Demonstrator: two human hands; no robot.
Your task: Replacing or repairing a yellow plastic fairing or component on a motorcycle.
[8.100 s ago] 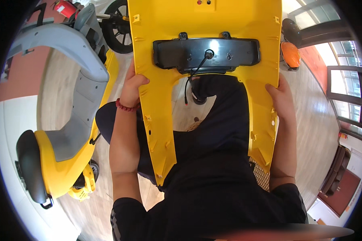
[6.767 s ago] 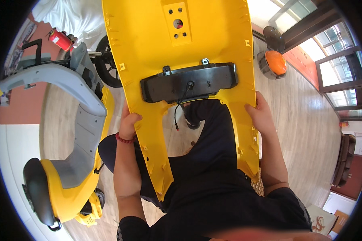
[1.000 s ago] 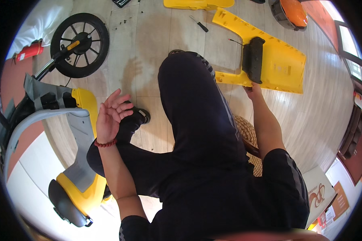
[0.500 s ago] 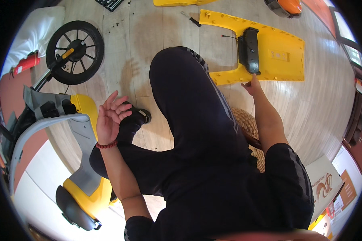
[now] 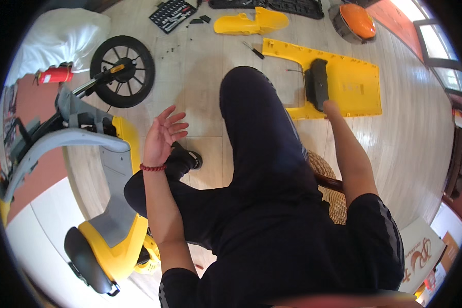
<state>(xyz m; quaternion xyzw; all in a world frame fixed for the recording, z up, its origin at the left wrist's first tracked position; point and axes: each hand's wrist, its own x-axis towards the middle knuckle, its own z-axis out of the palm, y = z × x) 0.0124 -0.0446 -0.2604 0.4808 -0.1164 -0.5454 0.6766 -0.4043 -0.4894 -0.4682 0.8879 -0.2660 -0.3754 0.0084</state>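
Note:
My left hand is raised, holding nothing, with its fingers apart and a red beaded bracelet at the wrist. It hovers beside the yellow and grey scooter body. My right hand reaches the near edge of a yellow panel lying on the floor. It is at the lower end of a long black housing set in the panel. The back of that hand hides its fingers, so whether it touches or grips is unclear. A thin cable with a small connector runs out from the housing.
The scooter's black wheel stands ahead on the left, near a red fire extinguisher. Beyond the panel lie a screwdriver, a yellow cover, a socket set and an orange-and-black object. A woven seat is beside my leg.
The view has tilted, bringing more of the far floor and tool cases in. My right hand has shifted onto the panel's edge by the black housing. My left hand stays raised and open.

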